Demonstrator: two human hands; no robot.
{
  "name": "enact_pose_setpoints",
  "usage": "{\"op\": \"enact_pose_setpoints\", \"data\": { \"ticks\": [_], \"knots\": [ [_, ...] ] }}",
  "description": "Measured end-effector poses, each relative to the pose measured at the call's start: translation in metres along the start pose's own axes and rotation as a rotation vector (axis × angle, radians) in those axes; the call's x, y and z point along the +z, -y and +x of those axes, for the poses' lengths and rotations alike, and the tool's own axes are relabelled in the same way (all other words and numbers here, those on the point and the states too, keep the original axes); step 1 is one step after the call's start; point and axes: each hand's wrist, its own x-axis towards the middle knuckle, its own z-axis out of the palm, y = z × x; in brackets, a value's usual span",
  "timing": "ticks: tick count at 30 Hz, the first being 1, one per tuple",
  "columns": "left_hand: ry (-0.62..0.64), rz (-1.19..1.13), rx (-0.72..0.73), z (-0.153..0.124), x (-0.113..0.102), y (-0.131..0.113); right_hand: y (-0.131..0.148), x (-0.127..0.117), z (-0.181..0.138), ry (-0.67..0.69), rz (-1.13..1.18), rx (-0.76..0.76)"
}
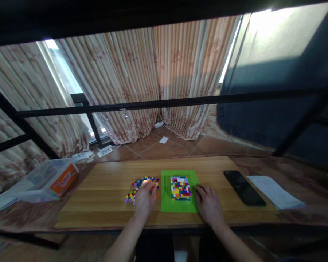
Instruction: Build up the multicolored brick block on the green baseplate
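Note:
A green baseplate point(177, 207) lies on the wooden table point(104, 196), with a block of small multicoloured bricks point(180, 187) built on it. To its left is a loose pile of coloured bricks point(143, 181). My left hand point(144, 199) rests on that pile, fingers curled down among the bricks; what they pinch is hidden. My right hand point(209, 203) lies flat at the baseplate's right edge, fingertips touching it, fingers stretched out and holding nothing.
A black phone point(244, 192) and a white sheet of paper point(274, 191) lie on the table's right. A clear plastic box with an orange label point(51, 180) sits at the left. Black metal bars point(164, 103), curtains and a tiled floor stand beyond.

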Motion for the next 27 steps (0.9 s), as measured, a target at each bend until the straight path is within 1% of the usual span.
{"op": "enact_pose_setpoints", "data": {
  "ticks": [2,4,7,9,13,20,27],
  "knots": [
    [0.002,-0.114,0.028,-0.006,0.006,-0.015,0.002,-0.002,0.0,-0.003,0.002,0.006],
    [0.005,-0.185,0.026,-0.013,0.013,-0.031,0.004,-0.004,0.0,-0.005,0.003,0.006],
    [0.035,-0.246,0.027,-0.022,0.024,-0.051,0.006,-0.008,0.0,-0.009,0.008,0.009],
    [0.061,-0.258,0.045,-0.025,0.03,-0.059,0.007,-0.009,0.0,-0.011,0.01,0.015],
    [0.092,-0.222,0.079,-0.025,0.038,-0.064,0.009,-0.011,0.0,-0.011,0.004,0.023],
    [0.107,-0.038,0.131,-0.023,0.048,-0.066,0.009,-0.011,0.0,-0.012,0.006,0.032],
    [0.098,0.004,0.138,-0.021,0.049,-0.068,0.007,-0.01,0.0,-0.014,0.012,0.021]
  ]
}}
